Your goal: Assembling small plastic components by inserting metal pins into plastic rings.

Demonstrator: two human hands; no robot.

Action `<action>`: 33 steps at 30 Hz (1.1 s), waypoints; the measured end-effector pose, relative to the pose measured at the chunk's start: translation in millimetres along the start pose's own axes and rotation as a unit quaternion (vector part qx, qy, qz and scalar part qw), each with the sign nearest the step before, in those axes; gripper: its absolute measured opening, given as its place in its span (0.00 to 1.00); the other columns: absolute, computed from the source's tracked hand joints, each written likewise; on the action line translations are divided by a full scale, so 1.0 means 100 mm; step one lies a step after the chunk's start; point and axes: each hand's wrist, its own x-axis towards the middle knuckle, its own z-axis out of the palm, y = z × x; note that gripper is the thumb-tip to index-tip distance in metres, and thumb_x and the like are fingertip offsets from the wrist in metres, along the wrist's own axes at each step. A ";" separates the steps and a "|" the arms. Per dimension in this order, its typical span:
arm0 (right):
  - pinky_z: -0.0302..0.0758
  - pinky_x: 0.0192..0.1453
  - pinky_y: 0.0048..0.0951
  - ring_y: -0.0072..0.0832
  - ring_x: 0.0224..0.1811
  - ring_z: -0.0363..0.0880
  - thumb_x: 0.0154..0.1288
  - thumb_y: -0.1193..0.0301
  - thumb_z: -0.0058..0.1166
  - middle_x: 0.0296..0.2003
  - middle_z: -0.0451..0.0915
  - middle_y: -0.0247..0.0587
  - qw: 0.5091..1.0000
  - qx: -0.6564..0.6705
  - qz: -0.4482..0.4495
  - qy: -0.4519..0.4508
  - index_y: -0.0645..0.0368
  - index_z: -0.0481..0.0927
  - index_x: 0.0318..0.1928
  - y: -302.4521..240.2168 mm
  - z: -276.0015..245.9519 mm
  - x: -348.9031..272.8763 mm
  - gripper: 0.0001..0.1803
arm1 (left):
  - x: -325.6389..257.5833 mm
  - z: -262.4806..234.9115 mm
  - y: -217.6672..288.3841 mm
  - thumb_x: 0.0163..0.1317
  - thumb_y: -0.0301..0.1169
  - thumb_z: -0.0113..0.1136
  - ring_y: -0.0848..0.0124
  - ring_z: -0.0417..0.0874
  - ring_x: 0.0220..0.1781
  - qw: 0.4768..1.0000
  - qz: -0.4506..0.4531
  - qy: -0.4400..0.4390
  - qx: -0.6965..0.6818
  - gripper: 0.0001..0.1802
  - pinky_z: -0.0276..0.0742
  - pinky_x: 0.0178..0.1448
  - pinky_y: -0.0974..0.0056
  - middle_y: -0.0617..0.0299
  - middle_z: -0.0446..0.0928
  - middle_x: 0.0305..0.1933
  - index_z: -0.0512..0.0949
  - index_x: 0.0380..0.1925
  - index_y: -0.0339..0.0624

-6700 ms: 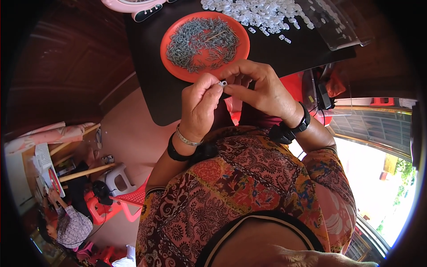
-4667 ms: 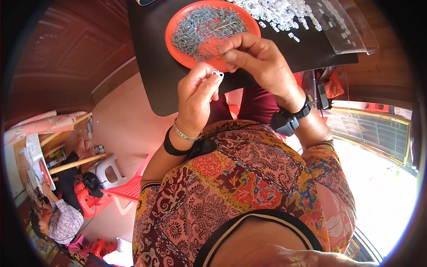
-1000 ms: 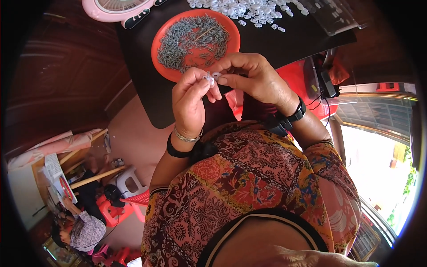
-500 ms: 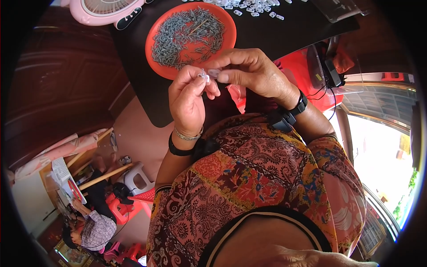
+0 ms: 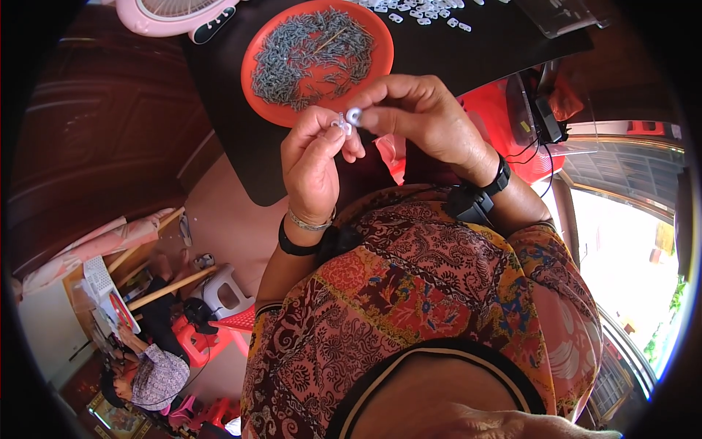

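Note:
My left hand (image 5: 313,164) and my right hand (image 5: 420,117) meet in front of my chest, fingertips pinched together. Between them is a small white plastic ring piece (image 5: 353,115), held by my right fingertips, and a tiny metal part (image 5: 340,124) pinched in my left fingers. Just beyond the hands, an orange round plate (image 5: 272,111) holds a heap of small grey metal pieces (image 5: 307,55). It lies on a black table (image 5: 241,139). Several white plastic pieces (image 5: 428,13) are scattered at the table's far side.
A pink fan (image 5: 172,13) stands at the table's far left. A red plastic chair (image 5: 512,124) with black cables is at my right. Lower left, another person (image 5: 157,377) sits by red stools and a white stool (image 5: 223,293).
The view has shifted, so plate and table sit higher and farther right. My hands stay pinched together on the small parts, now held a little below the plate's edge.

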 end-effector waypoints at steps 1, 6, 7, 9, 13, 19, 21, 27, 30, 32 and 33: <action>0.75 0.42 0.18 0.17 0.36 0.77 0.63 0.78 0.55 0.34 0.80 0.33 1.000 0.000 0.000 0.000 0.65 0.79 0.45 -0.03 -0.02 0.00 0.10 | 0.00 -0.01 0.01 0.62 0.29 0.48 0.77 0.71 0.24 1.000 0.000 0.000 0.000 0.07 0.65 0.30 0.72 0.63 0.71 0.23 0.70 0.29 0.36; 0.72 0.38 0.17 0.14 0.31 0.73 0.63 0.75 0.56 0.32 0.81 0.32 0.999 -0.026 0.021 0.038 0.64 0.80 0.42 -0.05 -0.13 0.08 0.08 | -0.02 0.00 0.02 0.63 0.29 0.50 0.82 0.63 0.20 0.992 -0.043 -0.001 0.117 0.09 0.58 0.24 0.75 0.68 0.67 0.19 0.69 0.25 0.38; 0.72 0.38 0.17 0.15 0.31 0.73 0.63 0.75 0.56 0.32 0.81 0.32 0.999 -0.019 0.032 0.039 0.64 0.80 0.42 -0.06 -0.14 0.08 0.08 | -0.03 0.00 0.02 0.62 0.29 0.50 0.83 0.63 0.19 0.988 -0.035 -0.001 0.151 0.09 0.58 0.24 0.75 0.69 0.66 0.19 0.68 0.24 0.38; 0.72 0.39 0.17 0.15 0.31 0.74 0.63 0.75 0.56 0.32 0.81 0.32 0.999 -0.012 0.029 0.033 0.64 0.80 0.42 -0.06 -0.13 0.08 0.08 | -0.03 0.00 0.02 0.62 0.29 0.50 0.83 0.62 0.19 0.986 -0.030 0.001 0.164 0.09 0.57 0.23 0.75 0.69 0.66 0.19 0.68 0.24 0.38; 0.72 0.39 0.17 0.14 0.32 0.74 0.63 0.74 0.56 0.33 0.81 0.33 1.000 -0.004 0.024 0.019 0.64 0.80 0.42 -0.05 -0.10 0.07 0.08 | -0.04 0.02 0.03 0.62 0.28 0.51 0.84 0.61 0.19 0.980 -0.033 0.005 0.197 0.09 0.56 0.22 0.74 0.70 0.64 0.19 0.68 0.24 0.38; 0.74 0.41 0.17 0.15 0.35 0.77 0.63 0.76 0.54 0.34 0.82 0.34 1.000 0.010 0.017 0.000 0.65 0.80 0.42 -0.02 -0.11 0.06 0.08 | -0.04 0.02 0.02 0.62 0.28 0.51 0.84 0.60 0.20 0.978 -0.034 0.004 0.208 0.10 0.55 0.22 0.74 0.71 0.64 0.18 0.67 0.23 0.38; 0.74 0.42 0.18 0.16 0.36 0.78 0.64 0.77 0.54 0.34 0.82 0.34 1.000 -0.001 0.013 0.000 0.65 0.80 0.42 -0.03 -0.12 0.06 0.08 | -0.04 0.01 0.02 0.62 0.28 0.52 0.84 0.60 0.20 0.979 -0.034 0.003 0.203 0.10 0.55 0.22 0.74 0.71 0.64 0.18 0.67 0.23 0.38; 0.76 0.45 0.18 0.18 0.39 0.79 0.63 0.79 0.54 0.35 0.81 0.34 1.000 -0.014 0.012 0.005 0.65 0.80 0.42 -0.04 -0.11 0.05 0.07 | -0.03 0.02 0.02 0.62 0.28 0.52 0.84 0.61 0.20 0.981 -0.034 0.011 0.191 0.10 0.55 0.22 0.75 0.71 0.65 0.19 0.68 0.23 0.38; 0.76 0.46 0.19 0.18 0.39 0.80 0.63 0.79 0.54 0.35 0.81 0.35 1.000 -0.023 0.009 0.006 0.65 0.79 0.42 -0.05 -0.09 0.05 0.07 | -0.04 0.02 0.03 0.62 0.28 0.52 0.84 0.60 0.20 0.980 -0.037 0.009 0.196 0.10 0.55 0.23 0.75 0.71 0.65 0.19 0.68 0.23 0.38; 0.76 0.46 0.19 0.19 0.39 0.80 0.63 0.79 0.54 0.35 0.81 0.35 1.000 -0.028 0.007 0.007 0.66 0.79 0.42 -0.05 -0.08 0.05 0.07 | -0.04 0.01 0.02 0.62 0.28 0.52 0.84 0.60 0.20 0.979 -0.037 0.006 0.201 0.10 0.55 0.23 0.75 0.71 0.64 0.19 0.68 0.23 0.38; 0.76 0.47 0.19 0.19 0.39 0.79 0.63 0.79 0.54 0.35 0.81 0.35 0.999 -0.036 -0.006 0.005 0.66 0.79 0.42 -0.05 -0.08 0.05 0.07 | -0.04 -0.01 0.01 0.62 0.28 0.52 0.84 0.60 0.20 0.976 -0.031 0.004 0.217 0.10 0.55 0.23 0.75 0.71 0.64 0.19 0.68 0.23 0.37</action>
